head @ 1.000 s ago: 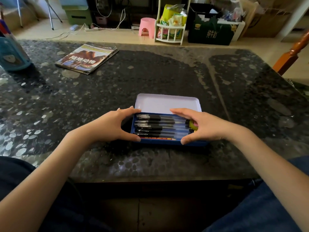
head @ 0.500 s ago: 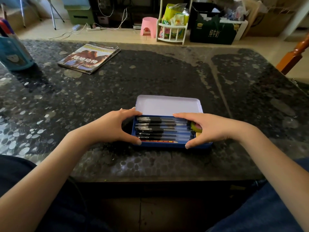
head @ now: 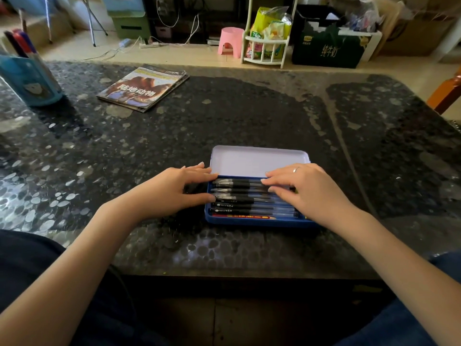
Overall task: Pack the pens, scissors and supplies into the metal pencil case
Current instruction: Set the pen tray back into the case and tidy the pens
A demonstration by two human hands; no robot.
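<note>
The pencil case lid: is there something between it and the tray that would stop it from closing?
Yes. The right hand lies flat over the pens in the blue tray, and the left hand touches its left end. The lid stands open behind them.

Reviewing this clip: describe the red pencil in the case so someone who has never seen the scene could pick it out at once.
On the dark speckled table, find the open blue metal pencil case between the left hand and right hand. Black pens lie in a row inside it. The red pencil lies along the wall nearest the person, the only red, slimmer stick there.
</note>
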